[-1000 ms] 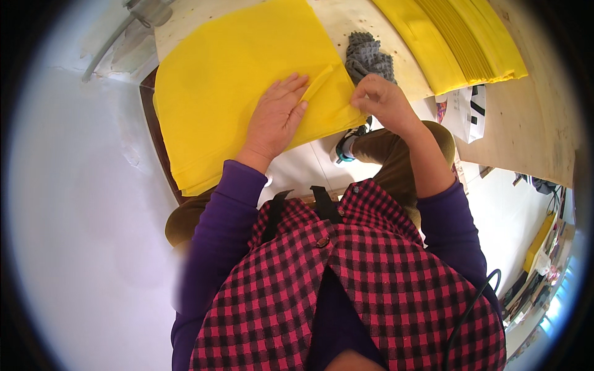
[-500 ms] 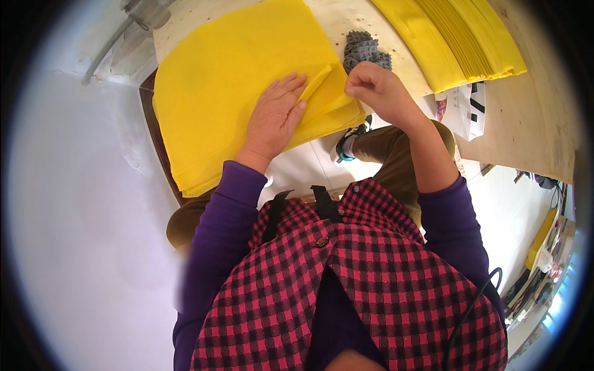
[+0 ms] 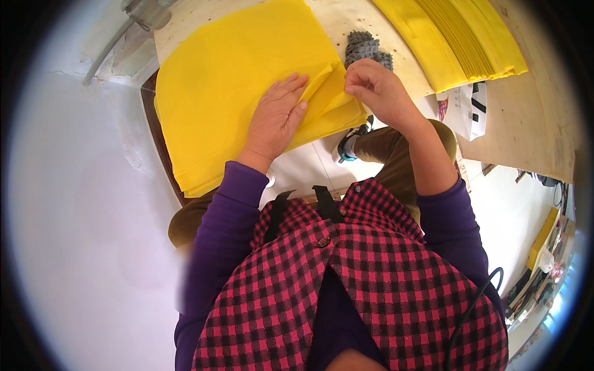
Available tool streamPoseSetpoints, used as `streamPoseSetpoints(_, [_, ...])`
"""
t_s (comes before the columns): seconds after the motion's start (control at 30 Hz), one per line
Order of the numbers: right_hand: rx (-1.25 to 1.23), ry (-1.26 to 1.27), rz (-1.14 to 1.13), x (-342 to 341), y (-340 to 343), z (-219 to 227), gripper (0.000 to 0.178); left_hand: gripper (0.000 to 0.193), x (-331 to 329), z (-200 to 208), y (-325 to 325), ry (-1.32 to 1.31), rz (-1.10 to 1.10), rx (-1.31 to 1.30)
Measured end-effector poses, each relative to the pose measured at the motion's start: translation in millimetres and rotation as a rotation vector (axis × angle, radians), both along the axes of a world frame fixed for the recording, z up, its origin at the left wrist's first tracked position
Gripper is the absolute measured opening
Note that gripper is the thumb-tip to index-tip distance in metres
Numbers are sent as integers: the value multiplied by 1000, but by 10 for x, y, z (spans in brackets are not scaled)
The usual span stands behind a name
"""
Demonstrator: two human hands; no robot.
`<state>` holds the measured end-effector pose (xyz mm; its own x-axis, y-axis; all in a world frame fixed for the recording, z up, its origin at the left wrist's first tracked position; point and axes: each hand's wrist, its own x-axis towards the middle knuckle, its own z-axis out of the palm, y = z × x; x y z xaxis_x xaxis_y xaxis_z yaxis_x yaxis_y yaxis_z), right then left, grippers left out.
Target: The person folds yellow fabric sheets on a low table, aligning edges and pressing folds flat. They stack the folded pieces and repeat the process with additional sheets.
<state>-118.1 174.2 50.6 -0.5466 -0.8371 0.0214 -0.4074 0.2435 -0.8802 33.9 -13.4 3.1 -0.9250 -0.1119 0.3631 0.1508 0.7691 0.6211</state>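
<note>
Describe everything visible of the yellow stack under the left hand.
The yellow stack looks like thin, matte, cloth-like sheets with slightly uneven near edges. It lies mostly flat over pale wood; folds rise near its right edge. The left hand rests on top; the right hand appears to pinch a sheet there.

Stack of thin yellow sheets, lying on a pale wooden table, near-right corner loosely folded up

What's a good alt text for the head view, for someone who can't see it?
A person's left hand lies flat on layered yellow cloth while the right hand pinches an edge of it. Beyond, a grey cloth and a folded yellow pile lie on pale wood.
</note>
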Motion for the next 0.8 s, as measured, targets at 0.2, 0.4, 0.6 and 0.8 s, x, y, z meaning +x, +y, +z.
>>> streamPoseSetpoints(0.2, [-29,58,15,-7,-22,1,3,36,-3,3,-4,0,-2,8])
streamPoseSetpoints(0.4, [-35,13,9,-21,-51,-19,3,36,1,4,-5,0,-3,24])
streamPoseSetpoints(0.6, [-66,-168,-17,3,-95,-78,2,37,-4,25,-3,7,-6,51])
streamPoseSetpoints(0.8, [-63,-129,-22,7,-114,-70,1,38,13,45,10,6,-4,71])
